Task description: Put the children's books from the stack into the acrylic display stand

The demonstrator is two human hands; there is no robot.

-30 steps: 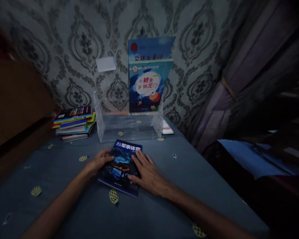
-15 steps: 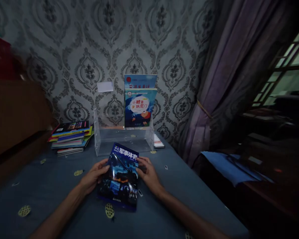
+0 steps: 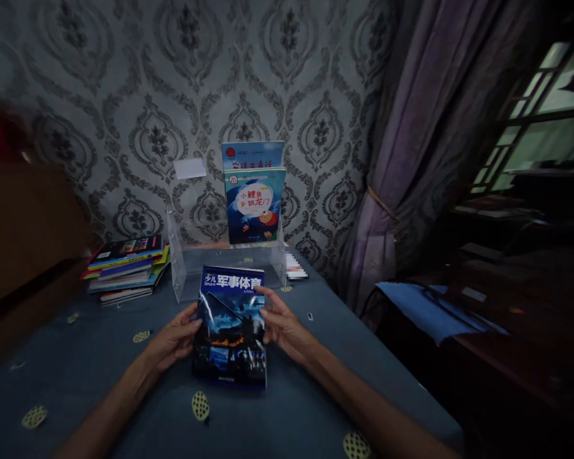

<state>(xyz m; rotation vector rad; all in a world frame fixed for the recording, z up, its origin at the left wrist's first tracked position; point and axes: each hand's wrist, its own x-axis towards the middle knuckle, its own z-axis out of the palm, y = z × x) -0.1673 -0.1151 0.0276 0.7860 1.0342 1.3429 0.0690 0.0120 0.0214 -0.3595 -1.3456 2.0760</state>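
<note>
A dark blue book (image 3: 230,326) with white characters along its top is tilted up off the blue cloth, its cover facing me. My left hand (image 3: 173,340) grips its left edge and my right hand (image 3: 280,323) grips its right edge. Just behind it stands a clear acrylic book stand (image 3: 180,273), where two light blue picture books (image 3: 253,192) stand upright at its right end against the wall.
A stack of several colourful books (image 3: 125,268) lies at the back left on the blue spotted cloth (image 3: 100,357). A brown headboard (image 3: 23,223) runs along the left. Purple curtains (image 3: 411,146), a dark side table and a window are at the right.
The book lay flat under both hands; both hands have taken its side edges and raised it toward upright. The view has tilted up and shifted right.
</note>
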